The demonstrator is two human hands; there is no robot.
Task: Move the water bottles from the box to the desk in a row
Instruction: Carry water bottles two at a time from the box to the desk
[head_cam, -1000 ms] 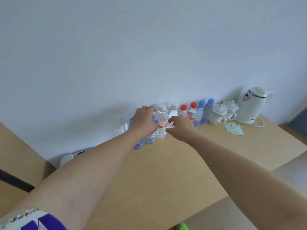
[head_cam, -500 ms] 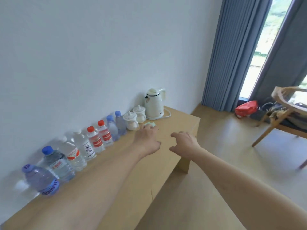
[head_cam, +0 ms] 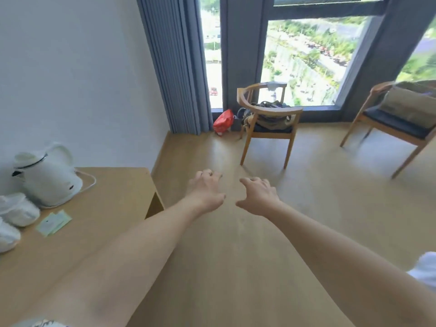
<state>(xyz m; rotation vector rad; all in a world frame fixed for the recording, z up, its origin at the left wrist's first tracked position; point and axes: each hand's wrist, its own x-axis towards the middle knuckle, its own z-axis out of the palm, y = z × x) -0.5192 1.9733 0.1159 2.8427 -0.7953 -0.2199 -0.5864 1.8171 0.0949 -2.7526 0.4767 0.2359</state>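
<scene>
No water bottle and no box is in view now. My left hand (head_cam: 206, 191) and my right hand (head_cam: 257, 195) are both stretched out in front of me over the wooden floor, just right of the desk's end. Their fingers hang loosely curled and hold nothing. The wooden desk (head_cam: 113, 197) fills the lower left, with only its right end showing.
A white kettle (head_cam: 47, 178) with its cord, white lidded cups (head_cam: 16, 208) and green cards (head_cam: 54, 222) stand on the desk. Two wooden chairs (head_cam: 269, 121) (head_cam: 401, 114) stand by the window. A red bag (head_cam: 223, 121) lies by the grey curtain (head_cam: 174, 67).
The view has swung right, away from the row of bottles on the desk, toward the window and chairs. Both hands have left the bottles and now hang empty over the floor.
</scene>
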